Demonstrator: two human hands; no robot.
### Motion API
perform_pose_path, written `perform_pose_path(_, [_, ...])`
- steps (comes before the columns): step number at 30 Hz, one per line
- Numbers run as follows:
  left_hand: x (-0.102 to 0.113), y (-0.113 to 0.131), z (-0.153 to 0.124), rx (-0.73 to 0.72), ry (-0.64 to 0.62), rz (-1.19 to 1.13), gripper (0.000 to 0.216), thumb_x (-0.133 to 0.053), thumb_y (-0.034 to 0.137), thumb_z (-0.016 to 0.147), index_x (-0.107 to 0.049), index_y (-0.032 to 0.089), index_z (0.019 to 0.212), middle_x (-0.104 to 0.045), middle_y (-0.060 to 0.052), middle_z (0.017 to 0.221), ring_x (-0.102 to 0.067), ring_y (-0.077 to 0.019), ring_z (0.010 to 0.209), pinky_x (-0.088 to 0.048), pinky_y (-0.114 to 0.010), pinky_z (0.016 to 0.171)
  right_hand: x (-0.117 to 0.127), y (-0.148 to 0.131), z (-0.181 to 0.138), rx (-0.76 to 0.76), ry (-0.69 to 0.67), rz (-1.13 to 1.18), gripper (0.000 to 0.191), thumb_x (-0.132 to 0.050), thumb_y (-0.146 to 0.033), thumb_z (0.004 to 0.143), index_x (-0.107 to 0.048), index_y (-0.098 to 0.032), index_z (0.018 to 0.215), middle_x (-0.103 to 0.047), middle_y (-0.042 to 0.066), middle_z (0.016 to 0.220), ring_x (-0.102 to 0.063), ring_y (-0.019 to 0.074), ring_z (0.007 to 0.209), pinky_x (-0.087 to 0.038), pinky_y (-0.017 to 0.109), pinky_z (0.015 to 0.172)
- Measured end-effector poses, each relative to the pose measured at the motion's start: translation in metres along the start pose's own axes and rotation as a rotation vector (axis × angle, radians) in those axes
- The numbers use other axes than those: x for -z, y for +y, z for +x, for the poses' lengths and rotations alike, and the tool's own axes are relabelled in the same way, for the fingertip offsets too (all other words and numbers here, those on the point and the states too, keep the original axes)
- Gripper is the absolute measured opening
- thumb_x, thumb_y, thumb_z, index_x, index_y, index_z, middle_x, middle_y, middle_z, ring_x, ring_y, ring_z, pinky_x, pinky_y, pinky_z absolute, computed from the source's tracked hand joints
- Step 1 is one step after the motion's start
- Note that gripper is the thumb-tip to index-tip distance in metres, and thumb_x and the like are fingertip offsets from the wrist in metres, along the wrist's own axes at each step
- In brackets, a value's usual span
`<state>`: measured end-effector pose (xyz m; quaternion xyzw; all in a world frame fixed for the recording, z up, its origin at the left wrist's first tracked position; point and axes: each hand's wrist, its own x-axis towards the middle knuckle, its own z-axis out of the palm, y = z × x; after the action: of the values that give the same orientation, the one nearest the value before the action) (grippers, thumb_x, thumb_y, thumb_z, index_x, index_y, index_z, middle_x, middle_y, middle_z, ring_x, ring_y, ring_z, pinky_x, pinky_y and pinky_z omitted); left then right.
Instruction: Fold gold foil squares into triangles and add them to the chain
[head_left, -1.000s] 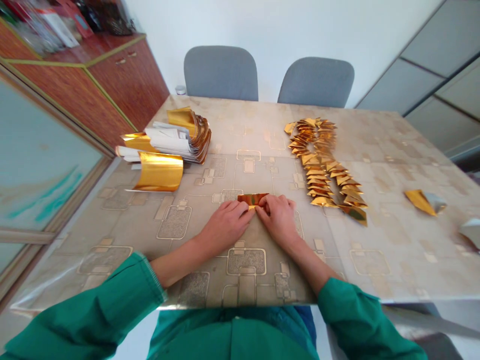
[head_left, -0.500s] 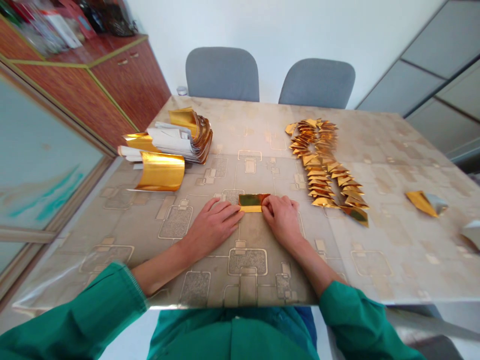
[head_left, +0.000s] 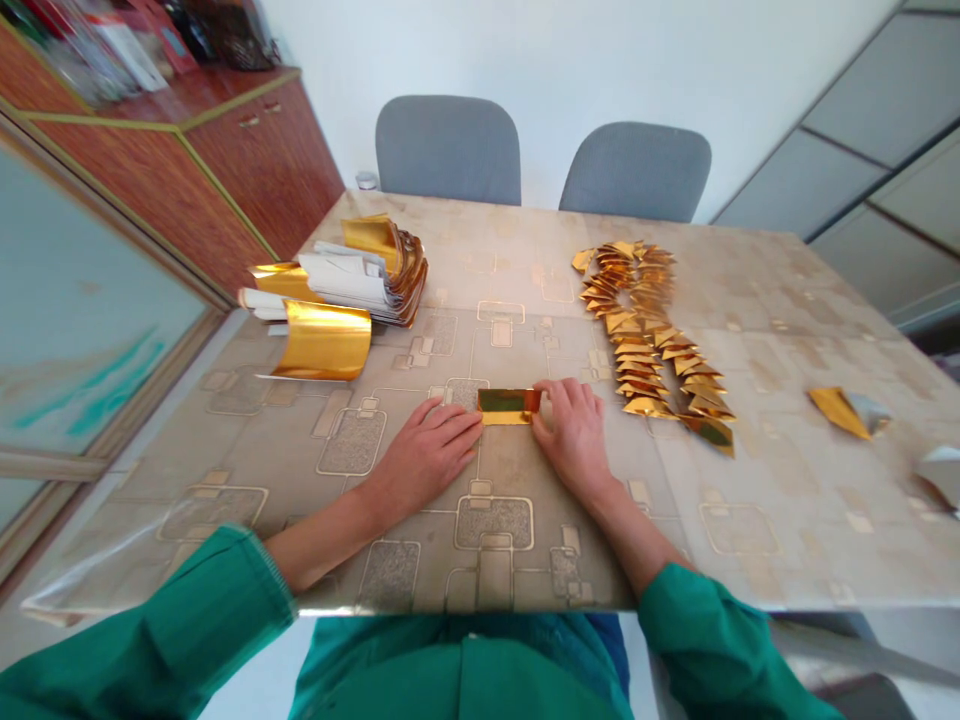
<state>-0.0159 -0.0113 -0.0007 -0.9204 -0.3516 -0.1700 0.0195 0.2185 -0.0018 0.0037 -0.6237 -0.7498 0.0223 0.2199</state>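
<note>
passage between sheets (head_left: 345, 275) and folded pieces (head_left: 637, 362)

Worktop (head_left: 510, 470): glossy, beige-brown, printed with linked rounded rectangles. Clock centred on the folded gold strip (head_left: 504, 402), 12 at far edge; strip's long side runs 9 to 3. Between 10 and 11: pile of curling gold-and-white sheets (head_left: 352, 275). At 10, nearer: one curved gold sheet (head_left: 326, 342). Between 1 and 2: close-packed rows of folded gold pieces (head_left: 637, 350). At 3, well apart: gold-and-silver piece (head_left: 844, 411). Just past 3: pale item (head_left: 942, 470), partly out of view.
</note>
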Motion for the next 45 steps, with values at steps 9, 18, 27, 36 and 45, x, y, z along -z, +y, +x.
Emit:
perform_pose_path(9, [0.0, 0.005, 0.0, 0.075, 0.006, -0.093, 0.022, -0.056, 0.021, 0.095, -0.064, 0.016, 0.115, -0.065, -0.008, 0.115, -0.057, -0.0237, 0.107, -0.041, -0.047, 0.104, 0.006, -0.001, 0.007, 0.093, 0.024, 0.028, 0.015, -0.056, -0.028, 0.096, -0.067, -0.025, 0.087, -0.067, 0.003, 0.089, -0.052, 0.0215, 0.091, -0.029, 0.037, 0.088])
perform_pose_path(18, [0.0, 0.002, 0.017, 0.409, 0.209, -0.345, 0.03, -0.067, 0.024, 0.087, -0.051, 0.019, 0.112, -0.06, -0.005, 0.105, -0.057, -0.0203, 0.093, -0.049, -0.038, 0.087, 0.007, 0.003, 0.005, 0.127, 0.022, 0.21, 0.014, -0.054, -0.028, 0.095, -0.063, -0.024, 0.084, -0.069, 0.0, 0.082, -0.055, 0.0196, 0.086, -0.031, 0.035, 0.089])
perform_pose_path(27, [-0.006, 0.003, 0.037, 0.394, 0.2, -0.327, 0.058, -0.068, 0.018, 0.084, -0.044, 0.022, 0.137, -0.057, -0.007, 0.109, -0.055, -0.0239, 0.105, -0.047, -0.041, 0.093, 0.012, 0.004, 0.008, 0.14, 0.025, 0.279, 0.01, -0.051, -0.018, 0.089, -0.059, -0.024, 0.087, -0.07, 0.004, 0.086, -0.059, 0.0205, 0.086, -0.04, 0.035, 0.086])
perform_pose_path(36, [-0.014, 0.007, 0.038, 0.355, 0.054, -0.395, 0.044, -0.068, 0.017, 0.083, -0.056, 0.019, 0.125, -0.068, -0.007, 0.103, -0.061, -0.0246, 0.097, -0.048, -0.04, 0.087, 0.014, 0.007, 0.001, 0.158, -0.154, 0.474, 0.011, -0.045, -0.015, 0.086, -0.05, -0.024, 0.092, -0.071, 0.005, 0.103, -0.064, 0.0193, 0.093, -0.046, 0.032, 0.084])
perform_pose_path(45, [-0.006, 0.007, 0.034, 0.254, -0.006, -0.443, 0.031, -0.061, 0.012, 0.078, -0.059, 0.018, 0.108, -0.067, -0.006, 0.102, -0.06, -0.0237, 0.097, -0.048, -0.039, 0.086, 0.018, 0.011, -0.002, 0.302, -0.266, 0.318, 0.018, -0.061, -0.013, 0.084, -0.065, -0.025, 0.097, -0.071, 0.002, 0.092, -0.059, 0.021, 0.089, -0.041, 0.034, 0.083])
